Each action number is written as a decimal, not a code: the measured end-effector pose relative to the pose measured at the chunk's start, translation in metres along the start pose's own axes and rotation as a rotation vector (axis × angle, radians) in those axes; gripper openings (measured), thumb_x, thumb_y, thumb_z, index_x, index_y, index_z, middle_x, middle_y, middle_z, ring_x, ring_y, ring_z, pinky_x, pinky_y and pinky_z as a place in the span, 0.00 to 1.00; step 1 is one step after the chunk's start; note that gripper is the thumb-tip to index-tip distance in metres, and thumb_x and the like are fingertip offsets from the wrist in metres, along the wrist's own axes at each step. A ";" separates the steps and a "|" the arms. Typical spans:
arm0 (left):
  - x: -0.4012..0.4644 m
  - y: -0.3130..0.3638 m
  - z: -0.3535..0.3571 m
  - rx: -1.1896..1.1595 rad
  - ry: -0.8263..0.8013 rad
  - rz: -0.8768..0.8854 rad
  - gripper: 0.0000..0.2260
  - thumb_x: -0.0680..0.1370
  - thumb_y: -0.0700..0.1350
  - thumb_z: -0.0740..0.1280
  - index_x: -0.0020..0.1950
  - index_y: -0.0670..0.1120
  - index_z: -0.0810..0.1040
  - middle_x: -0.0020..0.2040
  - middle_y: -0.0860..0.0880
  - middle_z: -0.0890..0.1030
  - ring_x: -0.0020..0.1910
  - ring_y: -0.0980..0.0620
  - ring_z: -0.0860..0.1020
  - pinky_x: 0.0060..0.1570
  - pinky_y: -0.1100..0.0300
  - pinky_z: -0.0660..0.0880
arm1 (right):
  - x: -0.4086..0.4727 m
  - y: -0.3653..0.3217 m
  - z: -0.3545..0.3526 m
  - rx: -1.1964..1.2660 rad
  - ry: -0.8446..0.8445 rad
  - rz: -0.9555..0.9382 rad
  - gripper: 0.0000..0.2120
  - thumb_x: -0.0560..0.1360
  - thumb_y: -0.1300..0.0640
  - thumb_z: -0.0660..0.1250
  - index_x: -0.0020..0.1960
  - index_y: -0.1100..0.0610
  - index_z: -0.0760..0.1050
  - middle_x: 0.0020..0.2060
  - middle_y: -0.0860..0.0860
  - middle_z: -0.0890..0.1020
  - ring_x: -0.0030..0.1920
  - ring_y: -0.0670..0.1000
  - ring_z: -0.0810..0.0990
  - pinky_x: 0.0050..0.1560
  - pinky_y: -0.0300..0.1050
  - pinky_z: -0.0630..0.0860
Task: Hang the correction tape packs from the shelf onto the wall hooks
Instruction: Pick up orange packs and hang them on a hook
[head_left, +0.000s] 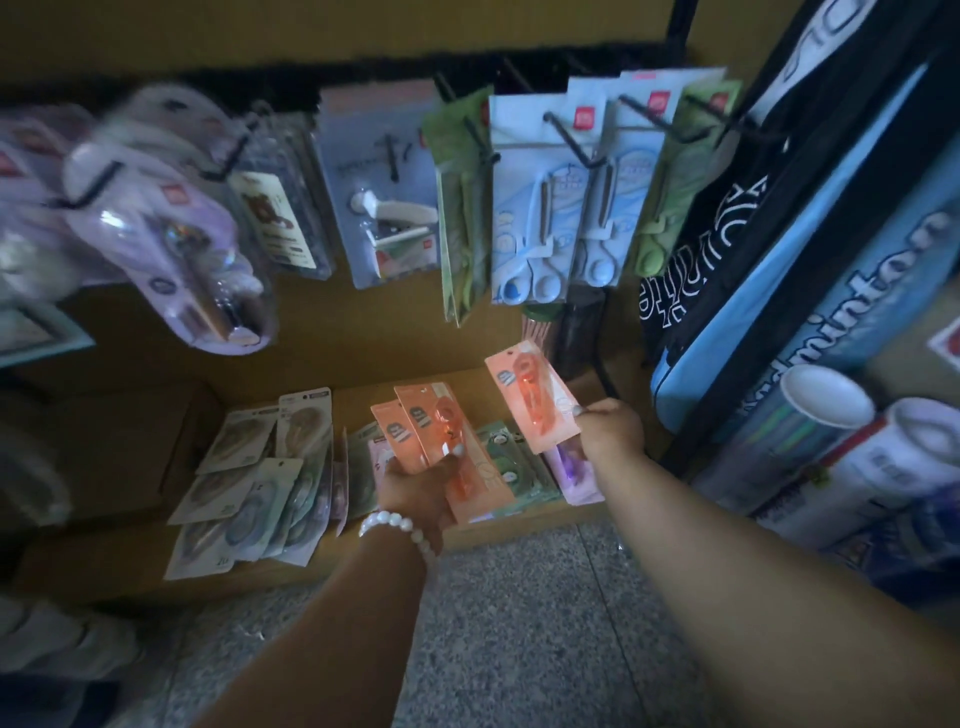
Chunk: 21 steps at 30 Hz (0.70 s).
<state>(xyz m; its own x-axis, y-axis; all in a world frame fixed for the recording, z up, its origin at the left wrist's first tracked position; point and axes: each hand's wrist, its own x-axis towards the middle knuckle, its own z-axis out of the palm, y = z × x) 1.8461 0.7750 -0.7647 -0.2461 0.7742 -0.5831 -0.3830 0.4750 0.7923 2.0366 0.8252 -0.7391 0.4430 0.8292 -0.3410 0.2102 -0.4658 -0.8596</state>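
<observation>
While the left hand (415, 488) is gripping two flat orange carded correction-tape packs (431, 431), the right hand (610, 431) is pinching another light, stiff orange pack (535, 397) by its lower edge, likely easy to hang.

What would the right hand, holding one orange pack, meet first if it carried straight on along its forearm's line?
Probably the dark bundle standing at the back of the shelf: the right hand with its orange card pack points up-left towards it. Depth is unclear in this one view.
</observation>
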 end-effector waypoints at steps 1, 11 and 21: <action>-0.007 0.003 -0.001 -0.003 0.002 0.006 0.22 0.70 0.43 0.78 0.61 0.44 0.76 0.51 0.42 0.85 0.46 0.38 0.85 0.49 0.29 0.78 | -0.008 -0.004 0.000 0.063 -0.040 0.026 0.08 0.76 0.61 0.66 0.51 0.66 0.78 0.41 0.60 0.80 0.31 0.53 0.75 0.32 0.40 0.74; -0.084 0.024 -0.026 -0.056 -0.019 0.089 0.21 0.70 0.46 0.78 0.60 0.45 0.78 0.51 0.42 0.86 0.48 0.38 0.85 0.49 0.31 0.79 | -0.101 -0.010 -0.007 0.270 -0.348 0.105 0.09 0.74 0.69 0.61 0.42 0.57 0.75 0.32 0.55 0.82 0.25 0.48 0.78 0.25 0.36 0.71; -0.162 0.062 -0.028 -0.119 -0.114 0.262 0.06 0.76 0.38 0.71 0.52 0.42 0.78 0.42 0.43 0.85 0.35 0.45 0.85 0.38 0.46 0.83 | -0.168 -0.039 -0.040 0.312 -0.428 -0.146 0.03 0.75 0.66 0.64 0.44 0.62 0.76 0.37 0.61 0.80 0.31 0.54 0.77 0.30 0.43 0.70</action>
<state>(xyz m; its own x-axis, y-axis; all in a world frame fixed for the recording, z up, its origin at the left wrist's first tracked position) 1.8378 0.6675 -0.6267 -0.2508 0.9091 -0.3326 -0.4229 0.2062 0.8824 1.9886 0.6919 -0.6334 0.0203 0.9603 -0.2783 -0.0540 -0.2769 -0.9594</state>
